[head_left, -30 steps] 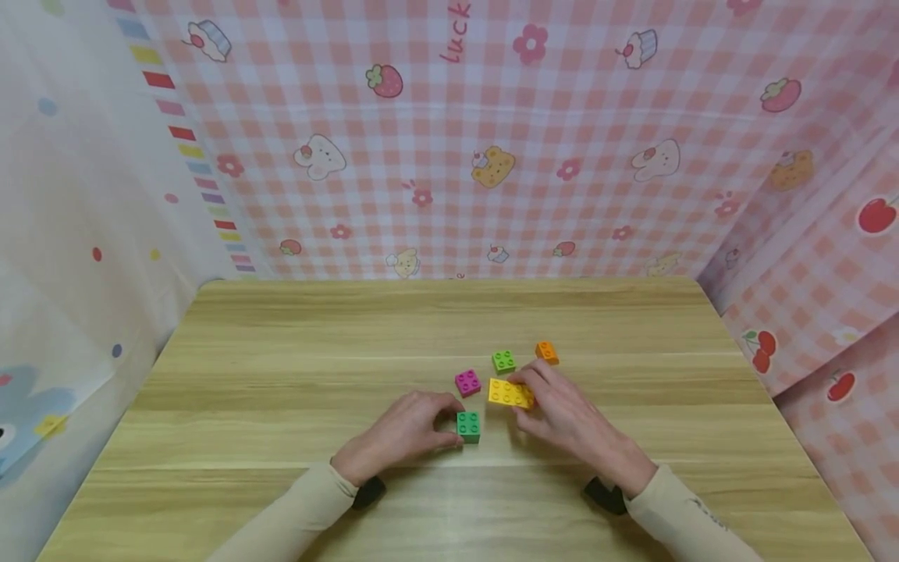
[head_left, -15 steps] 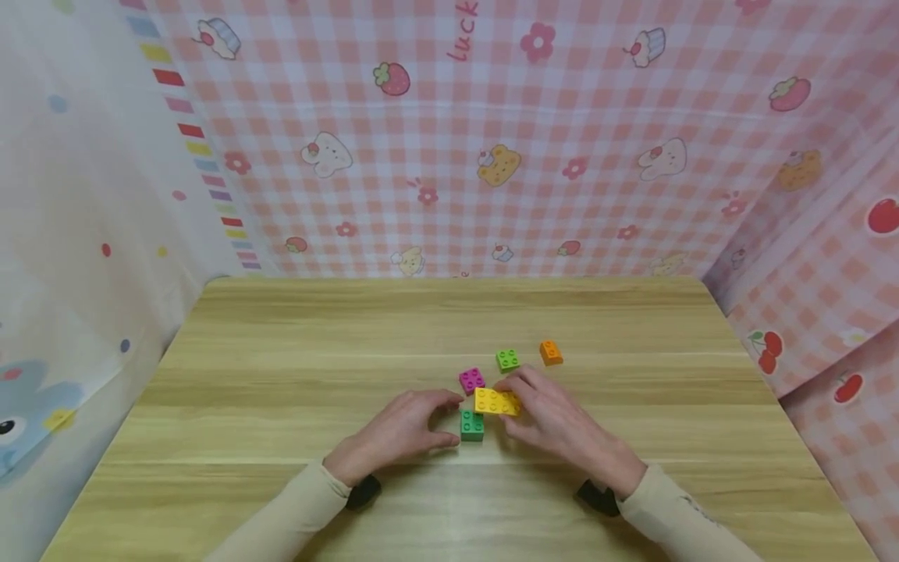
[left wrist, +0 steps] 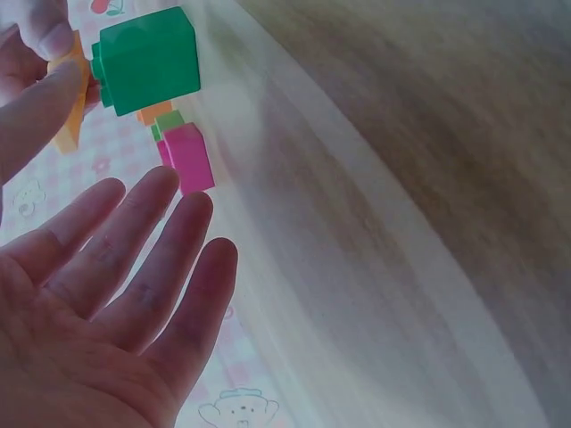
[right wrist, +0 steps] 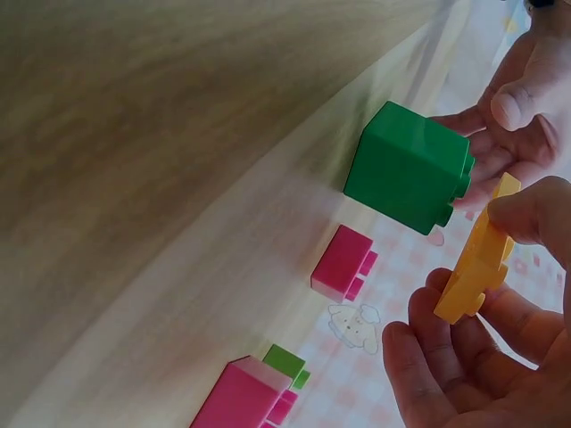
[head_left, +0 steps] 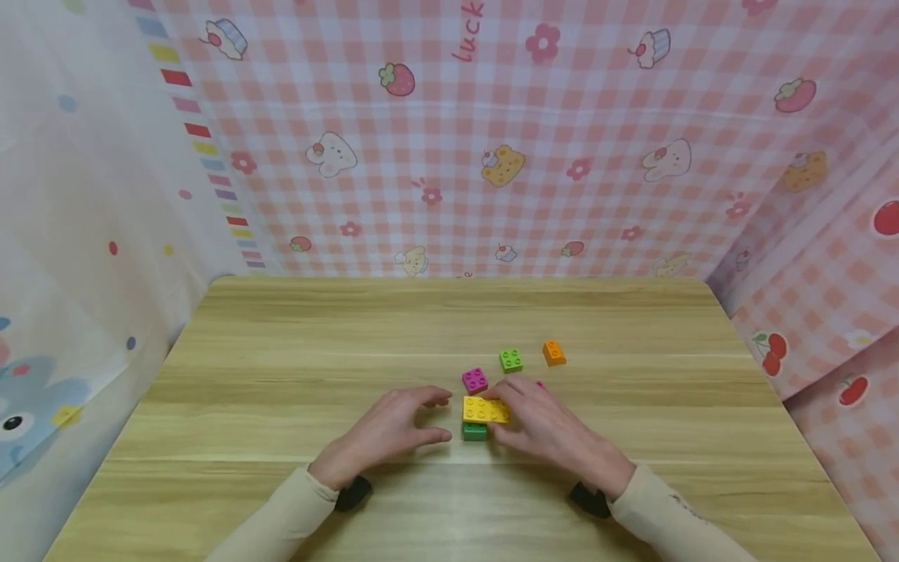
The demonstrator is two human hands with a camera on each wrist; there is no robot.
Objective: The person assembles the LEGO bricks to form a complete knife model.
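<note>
Between thumb and fingers my right hand [head_left: 544, 425] pinches a thin yellow toy building brick [head_left: 481, 409]. The yellow brick overlaps the green building brick [head_left: 474, 432] in the head view. In the right wrist view a gap shows between the yellow brick [right wrist: 473, 259] and the studs of the green brick [right wrist: 406, 169]. That green brick stands upright on the table, studs up. Just left of it, my left hand [head_left: 386, 429] holds nothing, its fingers spread and relaxed, the palm [left wrist: 98, 357] facing the bricks in the left wrist view.
Behind the green brick lies a magenta brick [head_left: 474, 380] on the wooden table [head_left: 316, 328]. Farther back are a light green brick [head_left: 511, 360] and an orange brick [head_left: 554, 353]. Another pink brick [head_left: 541, 384] is mostly hidden behind my right hand. A checked cloth [head_left: 435, 140] hangs behind the table.
My right hand has carried the yellow brick left and toward me, over the green brick. The left hand has come away from the green brick to the left. The pink brick has come partly into view.
</note>
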